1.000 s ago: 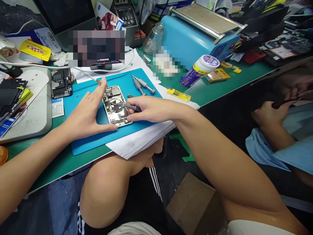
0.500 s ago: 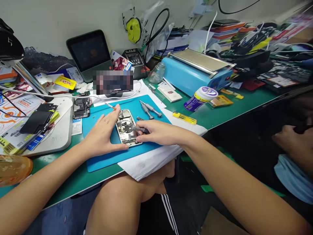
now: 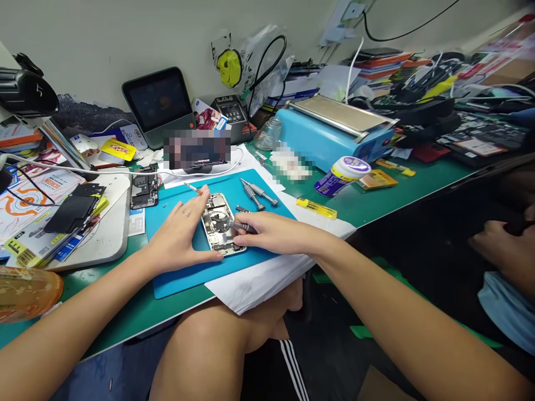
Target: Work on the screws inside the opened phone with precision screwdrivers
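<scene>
An opened phone (image 3: 219, 236) with bare inner parts lies on a blue mat (image 3: 179, 284). My left hand (image 3: 178, 234) is spread along its left side, thumb at the lower corner and fingertips by the upper corner. A thin white-and-orange stick (image 3: 194, 189) shows beside those fingertips; whether they hold it I cannot tell. Closed around a small grey screwdriver (image 3: 246, 228), my right hand (image 3: 267, 228) rests at the phone's right edge. The tool points left over the phone's middle; its tip is hard to make out. Two grey screwdrivers (image 3: 252, 195) lie behind on the mat.
Another opened phone (image 3: 144, 189) lies left of the mat. Behind stand a screen device (image 3: 161, 103) and a blue flat-topped machine (image 3: 309, 136). A purple-and-white tub (image 3: 343, 175) and yellow cutter (image 3: 316, 208) are at right. Another person's hand (image 3: 497, 245) shows farther right.
The whole view has shifted slightly, so things appear a little lower, those at left also farther right. Both hands keep their places at the phone, and the screwdriver stays in my right hand.
</scene>
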### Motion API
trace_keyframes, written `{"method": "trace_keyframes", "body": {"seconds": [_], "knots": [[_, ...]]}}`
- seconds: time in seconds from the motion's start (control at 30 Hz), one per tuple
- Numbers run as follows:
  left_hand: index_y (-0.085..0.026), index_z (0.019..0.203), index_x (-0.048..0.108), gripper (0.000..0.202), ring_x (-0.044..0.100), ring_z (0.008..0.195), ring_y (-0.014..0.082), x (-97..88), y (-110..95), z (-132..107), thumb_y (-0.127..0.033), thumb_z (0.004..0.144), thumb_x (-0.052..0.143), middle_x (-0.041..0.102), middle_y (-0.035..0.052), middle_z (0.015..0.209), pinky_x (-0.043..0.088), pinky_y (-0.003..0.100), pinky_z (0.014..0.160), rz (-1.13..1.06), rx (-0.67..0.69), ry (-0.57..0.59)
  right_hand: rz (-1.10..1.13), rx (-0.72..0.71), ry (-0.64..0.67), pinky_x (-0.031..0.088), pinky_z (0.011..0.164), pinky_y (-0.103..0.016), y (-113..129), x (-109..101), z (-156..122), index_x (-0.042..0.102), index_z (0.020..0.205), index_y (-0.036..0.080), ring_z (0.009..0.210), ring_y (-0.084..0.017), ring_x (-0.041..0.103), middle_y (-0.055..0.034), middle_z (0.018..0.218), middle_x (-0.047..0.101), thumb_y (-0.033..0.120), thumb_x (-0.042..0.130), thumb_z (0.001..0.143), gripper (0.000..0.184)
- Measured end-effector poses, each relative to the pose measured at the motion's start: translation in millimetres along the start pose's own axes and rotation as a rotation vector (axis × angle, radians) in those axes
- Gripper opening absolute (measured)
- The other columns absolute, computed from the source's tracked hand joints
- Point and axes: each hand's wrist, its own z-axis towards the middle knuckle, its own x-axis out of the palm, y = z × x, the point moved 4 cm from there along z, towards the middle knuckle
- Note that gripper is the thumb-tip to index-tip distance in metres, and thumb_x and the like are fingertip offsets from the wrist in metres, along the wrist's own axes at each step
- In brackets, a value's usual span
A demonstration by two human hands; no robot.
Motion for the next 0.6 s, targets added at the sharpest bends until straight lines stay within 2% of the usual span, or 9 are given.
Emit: {"method": "trace_keyframes", "body": {"seconds": [0.37, 0.6], "knots": [[-0.027, 0.167, -0.014, 0.13, 0.021, 0.158, 0.0424, -0.5, -1.1, 2.0, -0.078, 0.082, 0.071, 0.006, 0.017, 0.174, 0.023, 0.065, 0.126, -0.007, 0.009, -0.006, -0.053, 0.078, -0.079, 0.034, 0.066, -0.03, 5.8, 1.2, -2.6, 0.045, 0.079, 0.024, 0.077, -0.02, 0.057, 0.0014, 0.079, 0.058, 0.047, 0.062, 0.09, 0.031], [-0.026, 0.167, -0.014, 0.128, 0.019, 0.159, 0.0408, 0.8, 0.4, 2.2, -0.077, 0.084, 0.07, 0.004, 0.0164, 0.174, 0.022, 0.062, 0.127, 0.014, 0.031, -0.01, -0.06, 0.076, -0.087, 0.033, 0.068, -0.029, 6.2, 1.1, -2.4, 0.045, 0.078, 0.023, 0.076, -0.019, 0.056, 0.0016, 0.08, 0.057, 0.044, 0.061, 0.092, 0.03]]}}
